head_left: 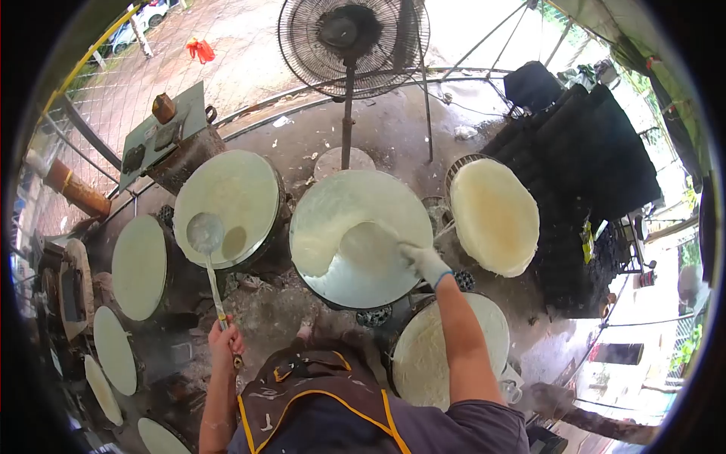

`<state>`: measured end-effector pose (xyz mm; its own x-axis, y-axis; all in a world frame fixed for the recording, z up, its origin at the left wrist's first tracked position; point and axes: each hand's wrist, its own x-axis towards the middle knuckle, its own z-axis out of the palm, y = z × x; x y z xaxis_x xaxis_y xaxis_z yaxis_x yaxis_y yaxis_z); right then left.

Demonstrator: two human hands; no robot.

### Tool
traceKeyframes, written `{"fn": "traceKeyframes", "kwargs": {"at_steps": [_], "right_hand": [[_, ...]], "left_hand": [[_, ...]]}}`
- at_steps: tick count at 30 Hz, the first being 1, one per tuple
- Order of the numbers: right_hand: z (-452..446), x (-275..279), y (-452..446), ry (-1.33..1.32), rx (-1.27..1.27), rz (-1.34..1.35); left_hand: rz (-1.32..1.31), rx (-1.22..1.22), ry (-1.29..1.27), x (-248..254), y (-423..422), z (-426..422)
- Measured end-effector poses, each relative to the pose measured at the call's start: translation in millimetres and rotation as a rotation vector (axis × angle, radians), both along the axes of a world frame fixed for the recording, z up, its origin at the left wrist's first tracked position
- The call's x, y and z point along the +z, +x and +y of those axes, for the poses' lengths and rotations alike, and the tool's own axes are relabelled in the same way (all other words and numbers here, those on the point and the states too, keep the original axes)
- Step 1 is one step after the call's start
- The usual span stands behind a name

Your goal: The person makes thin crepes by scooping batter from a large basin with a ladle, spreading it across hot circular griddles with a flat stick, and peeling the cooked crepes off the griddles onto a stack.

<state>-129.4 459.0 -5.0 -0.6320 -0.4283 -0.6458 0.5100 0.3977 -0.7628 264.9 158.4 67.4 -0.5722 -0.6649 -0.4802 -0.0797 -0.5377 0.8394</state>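
Note:
My left hand (226, 342) is closed round the handle of a long ladle (206, 232). Its round head hangs over the left griddle, whose top carries a pale sheet of batter (246, 178), and casts a shadow there. On the middle griddle (355, 286), batter covers the back and left, while bare shiny metal shows at the front. My right hand (425, 263), in a white glove, is at the right side of that griddle with its fingers bent together. Beside the fingertips lies a blurred, pale round shape (367, 248); whether it is dough or a tool, I cannot tell.
A stack of thin pale sheets (495, 216) rests on a round basket at right. Another batter-covered griddle (450, 344) is under my right forearm. Several more stand at left, including one nearby griddle (140, 267). A standing fan (348, 83) and black corrugated sheets (582, 166) are beyond.

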Motion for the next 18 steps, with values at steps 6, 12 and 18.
{"fn": "traceKeyframes", "kwargs": {"at_steps": [6,12,18], "right_hand": [[30.3,-4.5,45.0,-0.144,0.186,-0.096],[11.1,-5.4,108.0,-0.109,-0.008,-0.047],[-17.8,-8.9,253.2,-0.356,-0.439,-0.181]], "left_hand": [[0.037,-0.025,0.058,3.5,19.1,0.8],[0.078,-0.101,0.103,19.3,22.2,-19.9],[0.179,-0.31,0.23,10.1,67.9,-94.1]]}}
